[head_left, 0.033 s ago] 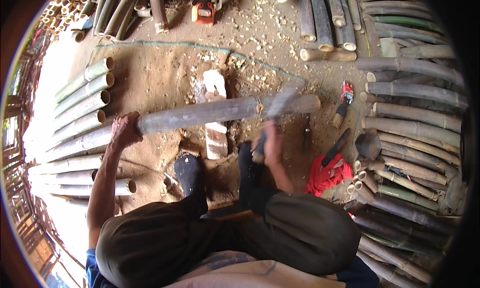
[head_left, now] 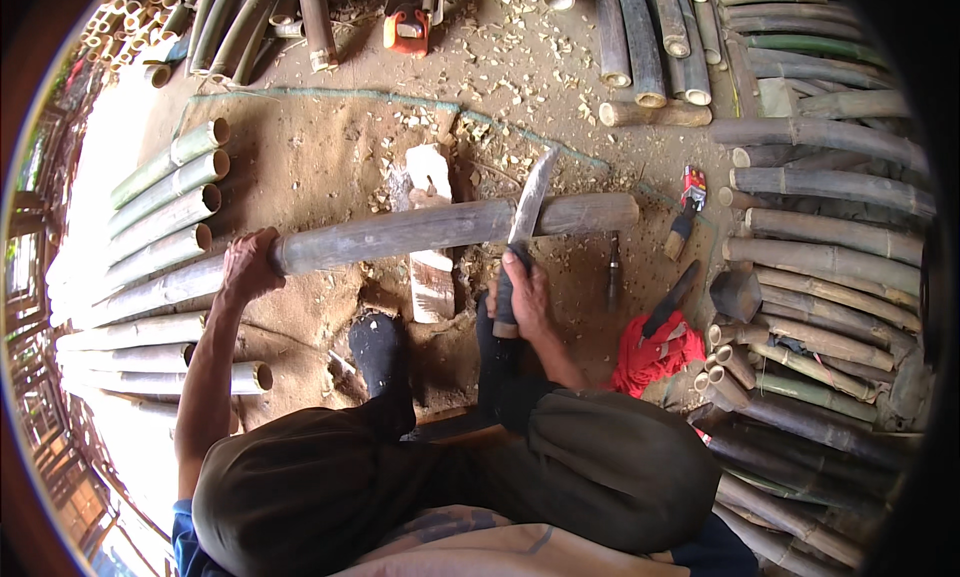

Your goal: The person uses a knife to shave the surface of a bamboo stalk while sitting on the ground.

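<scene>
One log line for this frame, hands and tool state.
left hand: grips bamboo pole end | right hand: holds machete, blade on pole | pole rests on wooden block

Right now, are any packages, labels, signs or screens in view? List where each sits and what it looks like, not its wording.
No screens or signs show.
Small packet: on the dirt past the right end of the bamboo pole, flat, red with blue and white.
Red cloth or bag: crumpled on the ground by the right knee; which of the two, I cannot tell.
</scene>
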`<action>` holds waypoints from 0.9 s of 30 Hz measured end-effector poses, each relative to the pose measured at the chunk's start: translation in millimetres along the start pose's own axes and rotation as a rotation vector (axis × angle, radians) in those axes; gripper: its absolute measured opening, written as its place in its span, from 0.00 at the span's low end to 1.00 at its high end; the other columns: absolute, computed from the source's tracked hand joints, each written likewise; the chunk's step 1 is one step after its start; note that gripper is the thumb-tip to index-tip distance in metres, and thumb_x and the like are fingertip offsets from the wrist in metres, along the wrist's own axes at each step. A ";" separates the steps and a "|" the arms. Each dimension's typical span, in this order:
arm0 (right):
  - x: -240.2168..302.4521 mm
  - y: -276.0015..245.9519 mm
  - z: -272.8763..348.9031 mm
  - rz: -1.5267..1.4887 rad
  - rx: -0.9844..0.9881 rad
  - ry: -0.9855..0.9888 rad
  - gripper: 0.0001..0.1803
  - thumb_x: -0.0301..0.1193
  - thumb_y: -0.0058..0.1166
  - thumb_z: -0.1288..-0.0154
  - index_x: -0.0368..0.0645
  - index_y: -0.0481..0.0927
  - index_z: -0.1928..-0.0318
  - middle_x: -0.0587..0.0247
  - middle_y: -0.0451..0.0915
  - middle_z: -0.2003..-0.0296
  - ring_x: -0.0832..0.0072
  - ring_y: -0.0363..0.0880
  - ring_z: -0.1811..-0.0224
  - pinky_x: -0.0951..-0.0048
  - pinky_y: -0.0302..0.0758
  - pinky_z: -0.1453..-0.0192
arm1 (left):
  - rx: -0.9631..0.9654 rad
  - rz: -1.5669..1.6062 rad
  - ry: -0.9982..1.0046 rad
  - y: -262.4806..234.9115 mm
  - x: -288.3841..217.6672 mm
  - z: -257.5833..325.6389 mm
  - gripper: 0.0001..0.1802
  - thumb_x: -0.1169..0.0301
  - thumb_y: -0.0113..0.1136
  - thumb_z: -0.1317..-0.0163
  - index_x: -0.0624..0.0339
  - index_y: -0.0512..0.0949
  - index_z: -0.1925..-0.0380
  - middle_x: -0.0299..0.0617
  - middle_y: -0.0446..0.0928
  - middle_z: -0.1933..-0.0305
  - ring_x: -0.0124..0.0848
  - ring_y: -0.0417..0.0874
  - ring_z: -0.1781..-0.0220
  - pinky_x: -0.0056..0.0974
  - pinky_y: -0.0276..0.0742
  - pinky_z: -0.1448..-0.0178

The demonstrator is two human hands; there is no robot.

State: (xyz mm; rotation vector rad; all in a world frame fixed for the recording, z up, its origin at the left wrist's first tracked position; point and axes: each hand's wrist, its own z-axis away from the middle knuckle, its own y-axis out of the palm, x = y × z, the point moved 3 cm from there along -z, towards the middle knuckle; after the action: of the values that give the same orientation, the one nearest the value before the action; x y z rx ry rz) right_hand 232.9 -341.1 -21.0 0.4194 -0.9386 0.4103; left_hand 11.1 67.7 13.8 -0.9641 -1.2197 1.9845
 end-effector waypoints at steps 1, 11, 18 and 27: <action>5.2 -3.6 -1.5 0.009 0.021 -0.012 0.23 0.52 0.52 0.19 0.44 0.75 0.60 0.62 0.77 0.80 0.69 0.77 0.85 0.65 0.77 0.81 | -0.021 -0.002 0.013 3.8 2.4 2.1 0.31 0.70 0.81 0.70 0.52 0.81 0.59 0.46 0.86 0.59 0.51 0.88 0.52 0.52 0.83 0.47; -0.1 -16.2 -4.5 -0.060 0.039 -0.030 0.18 0.45 0.56 0.20 0.44 0.75 0.60 0.62 0.77 0.80 0.70 0.78 0.84 0.67 0.77 0.81 | -0.039 -0.001 0.017 3.1 4.3 3.9 0.30 0.70 0.79 0.69 0.53 0.82 0.58 0.47 0.87 0.60 0.52 0.88 0.53 0.53 0.83 0.47; 2.0 -3.9 -2.3 0.048 0.162 -0.179 0.20 0.47 0.49 0.16 0.42 0.76 0.57 0.65 0.78 0.79 0.73 0.78 0.84 0.69 0.78 0.81 | -0.023 -0.005 -0.002 -2.0 -7.3 0.5 0.31 0.70 0.79 0.68 0.52 0.82 0.56 0.49 0.87 0.58 0.53 0.88 0.53 0.53 0.83 0.47; 24.3 -35.8 -9.3 -0.176 -0.101 -0.006 0.20 0.48 0.54 0.19 0.43 0.75 0.59 0.66 0.78 0.80 0.75 0.77 0.85 0.68 0.79 0.82 | -0.158 -0.026 0.083 15.5 12.9 9.4 0.30 0.71 0.79 0.66 0.52 0.81 0.56 0.47 0.85 0.58 0.51 0.86 0.51 0.53 0.79 0.42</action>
State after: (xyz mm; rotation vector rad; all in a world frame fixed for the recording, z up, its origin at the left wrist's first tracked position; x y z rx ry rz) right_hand 270.2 -362.8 -11.5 0.4078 -0.9162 0.2004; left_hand -5.6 67.5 -0.9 -1.0910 -1.3510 1.8311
